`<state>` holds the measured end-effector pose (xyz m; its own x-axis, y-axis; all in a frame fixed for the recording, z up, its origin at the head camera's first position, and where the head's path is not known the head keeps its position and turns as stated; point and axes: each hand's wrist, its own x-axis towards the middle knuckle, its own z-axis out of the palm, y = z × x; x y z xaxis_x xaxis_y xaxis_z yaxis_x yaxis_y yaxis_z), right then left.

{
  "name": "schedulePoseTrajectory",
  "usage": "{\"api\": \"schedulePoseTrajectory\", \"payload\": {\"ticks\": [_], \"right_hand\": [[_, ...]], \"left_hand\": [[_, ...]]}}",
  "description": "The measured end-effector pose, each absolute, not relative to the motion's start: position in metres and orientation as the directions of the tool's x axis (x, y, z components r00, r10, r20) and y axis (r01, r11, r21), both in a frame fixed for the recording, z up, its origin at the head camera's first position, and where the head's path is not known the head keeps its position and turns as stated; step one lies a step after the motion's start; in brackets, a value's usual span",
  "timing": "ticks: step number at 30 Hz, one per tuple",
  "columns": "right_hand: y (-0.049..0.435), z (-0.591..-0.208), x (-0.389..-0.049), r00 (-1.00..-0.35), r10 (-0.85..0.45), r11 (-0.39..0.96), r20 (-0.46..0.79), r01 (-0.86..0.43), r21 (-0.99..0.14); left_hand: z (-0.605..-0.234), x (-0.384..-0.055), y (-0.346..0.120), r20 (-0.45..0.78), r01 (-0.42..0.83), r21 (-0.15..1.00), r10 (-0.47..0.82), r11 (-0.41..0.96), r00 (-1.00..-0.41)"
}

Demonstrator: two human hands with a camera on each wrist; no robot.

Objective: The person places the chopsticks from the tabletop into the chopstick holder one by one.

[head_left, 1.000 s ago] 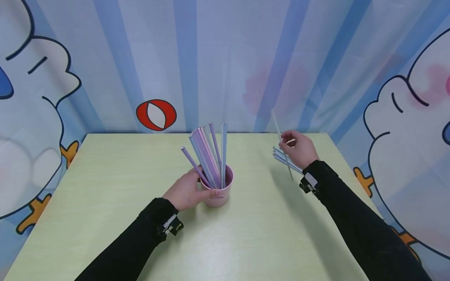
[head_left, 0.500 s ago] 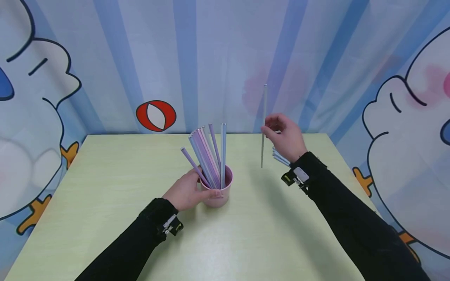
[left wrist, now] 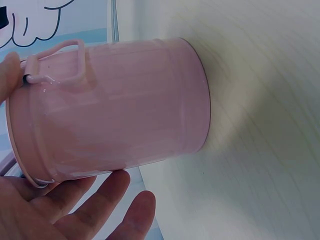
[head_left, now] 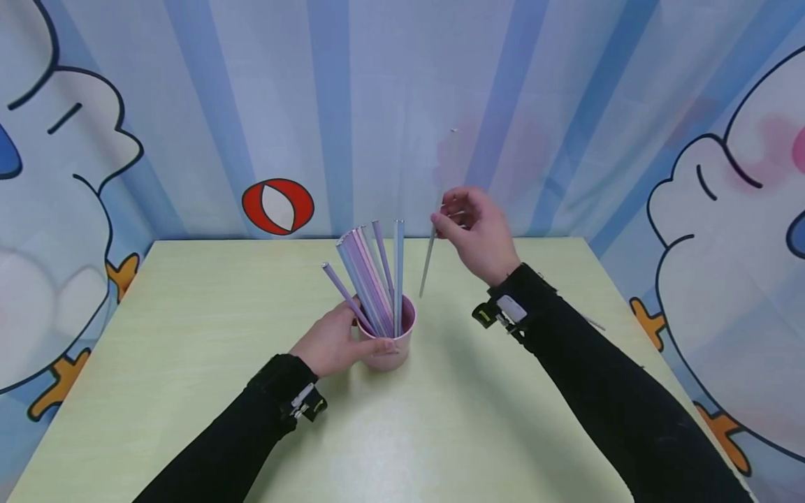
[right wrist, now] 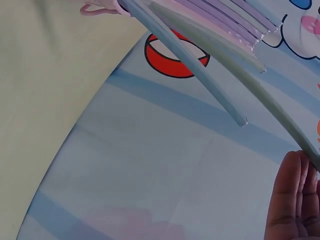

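Observation:
My left hand (head_left: 333, 342) grips the rim of a small pink pail (head_left: 386, 360), thumb on the near side. In the left wrist view the pail (left wrist: 125, 105) shows a looped side handle, and its base is at the table. A leaning bundle of purple, pink and blue straws (head_left: 371, 286) stands in it. To the right and above the rim, my right hand (head_left: 478, 234) pinches one thin pale straw (head_left: 428, 265) between thumb and fingers, held nearly upright. The right wrist view shows this greyish-green straw (right wrist: 260, 91) running past a blue straw (right wrist: 200, 77) from the pail.
The pale wooden table (head_left: 264, 433) ends at a blue striped curtain (head_left: 402, 105) with cartoon figures along the back and sides. A straw end (head_left: 594, 323) peeks out beside my right sleeve (head_left: 585, 370); the arm hides the spot where blue straws lay.
My right hand has lifted the pale straw from beside the blue straws on the table and carried it left towards the pail. The left hand and the pail have stayed put.

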<state>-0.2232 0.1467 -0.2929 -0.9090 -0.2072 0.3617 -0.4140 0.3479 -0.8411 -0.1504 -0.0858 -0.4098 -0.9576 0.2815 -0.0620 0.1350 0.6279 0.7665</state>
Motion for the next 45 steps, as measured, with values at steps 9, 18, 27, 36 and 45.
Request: {"api": "schedulePoseTrajectory", "payload": {"ticks": [9, 18, 27, 36, 45], "right_hand": [[0.134, -0.31, -0.223, -0.912, -0.24, 0.365, 0.333, -0.402, -0.84], [0.127, -0.327, -0.221, -0.932, -0.246, 0.4, 0.265, -0.346, -0.849], [0.123, -0.342, -0.22, -0.94, -0.26, 0.437, 0.222, -0.319, -0.841], [0.123, -0.354, -0.219, -0.942, -0.269, 0.483, 0.202, -0.313, -0.818], [0.125, -0.365, -0.22, -0.942, -0.274, 0.517, 0.193, -0.314, -0.797]], "left_hand": [[-0.409, -0.15, -0.086, -0.063, 0.133, 0.775, 0.285, 0.618, -0.956], [-0.411, -0.15, -0.086, -0.052, 0.141, 0.778, 0.287, 0.612, -0.957], [-0.41, -0.15, -0.086, -0.052, 0.14, 0.783, 0.288, 0.606, -0.956], [-0.41, -0.151, -0.086, -0.045, 0.149, 0.79, 0.297, 0.595, -0.954], [-0.41, -0.15, -0.086, -0.043, 0.149, 0.793, 0.298, 0.591, -0.954]]}}
